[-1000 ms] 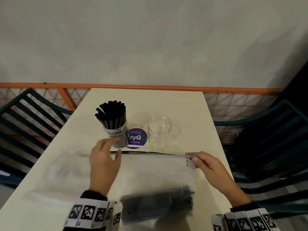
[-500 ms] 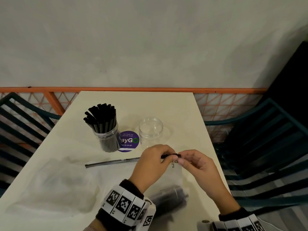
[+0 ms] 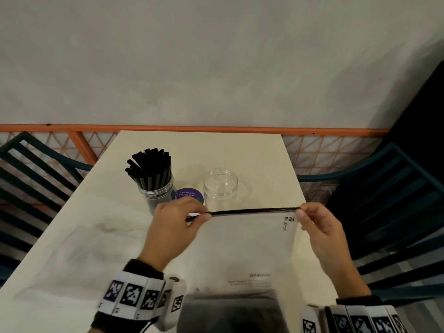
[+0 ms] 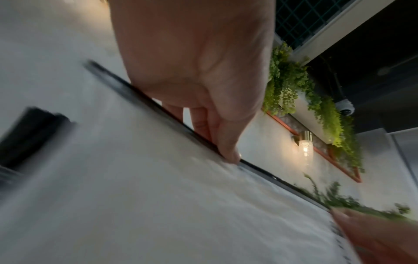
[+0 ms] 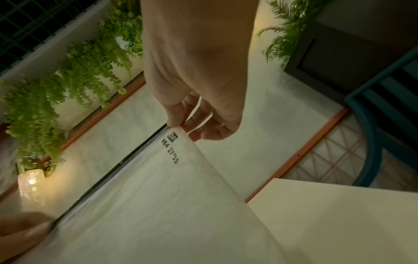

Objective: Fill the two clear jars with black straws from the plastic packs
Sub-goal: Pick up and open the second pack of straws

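Hands (image 3: 179, 227) pinch pack's (image 3: 249, 248) top edge, lifted.

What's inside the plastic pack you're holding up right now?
A dark bundle of black straws sits at the bottom of the plastic pack. The frosted film and blur hide their number, and the frame edge cuts them off.

The plastic pack (image 5: 158, 205) bears "M4 27*35" just below the right hand's (image 5: 196, 71) pinch; the purple sticker (image 3: 188, 194) beyond the left hand (image 3: 173, 227) reads "Let's keep our… clean".
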`<action>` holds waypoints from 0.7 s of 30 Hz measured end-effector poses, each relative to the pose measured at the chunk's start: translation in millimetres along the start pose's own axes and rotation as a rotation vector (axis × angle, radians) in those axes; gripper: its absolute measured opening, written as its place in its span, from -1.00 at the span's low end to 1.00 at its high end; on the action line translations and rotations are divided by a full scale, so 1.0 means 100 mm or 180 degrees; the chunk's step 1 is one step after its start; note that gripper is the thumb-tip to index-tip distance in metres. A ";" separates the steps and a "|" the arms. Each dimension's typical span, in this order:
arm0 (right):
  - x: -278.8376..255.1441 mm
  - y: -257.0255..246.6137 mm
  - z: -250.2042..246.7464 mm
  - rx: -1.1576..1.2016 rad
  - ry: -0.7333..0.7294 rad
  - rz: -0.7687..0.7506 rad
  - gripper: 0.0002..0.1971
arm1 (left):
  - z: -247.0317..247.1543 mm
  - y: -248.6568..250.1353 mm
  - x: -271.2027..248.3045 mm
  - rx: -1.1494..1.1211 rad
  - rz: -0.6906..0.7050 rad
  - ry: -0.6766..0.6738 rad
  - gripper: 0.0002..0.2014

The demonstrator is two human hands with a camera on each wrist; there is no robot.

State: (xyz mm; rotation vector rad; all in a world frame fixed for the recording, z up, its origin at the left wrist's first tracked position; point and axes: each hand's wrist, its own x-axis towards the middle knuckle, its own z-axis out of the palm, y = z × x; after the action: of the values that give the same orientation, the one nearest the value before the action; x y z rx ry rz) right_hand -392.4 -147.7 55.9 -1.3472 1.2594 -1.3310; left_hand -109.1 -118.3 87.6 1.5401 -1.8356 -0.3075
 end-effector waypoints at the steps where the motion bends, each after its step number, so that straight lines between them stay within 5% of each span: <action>1: 0.02 -0.01 -0.03 -0.0024 0.0064 -0.0028 -0.87 | -0.08 -0.07 -0.01 0.0096 -0.0042 0.0064 -0.73; 7: 0.08 0.03 -0.09 0.0127 0.0128 0.0023 -0.93 | -0.39 -0.28 -0.08 0.0204 -0.0610 0.0417 -0.96; 11: 0.03 0.00 0.04 0.0262 -0.0242 0.0065 -0.62 | -0.26 -0.20 -0.11 -0.0501 -0.1183 0.0302 -0.91; 13: -0.02 -0.02 0.14 0.0243 -0.0378 0.0109 -0.66 | -0.14 -0.17 -0.10 -0.0520 -0.1426 0.0280 -0.78; 21: -0.07 0.06 0.19 -0.1480 0.0205 0.0349 -0.82 | 0.03 -0.27 -0.21 -0.0023 -0.1486 0.0206 -0.71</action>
State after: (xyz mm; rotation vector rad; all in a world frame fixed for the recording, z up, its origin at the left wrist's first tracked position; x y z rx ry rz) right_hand -373.4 -143.4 47.0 -1.5273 1.7355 -1.0482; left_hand -89.3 -106.9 62.1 1.9400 -1.4067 -0.4714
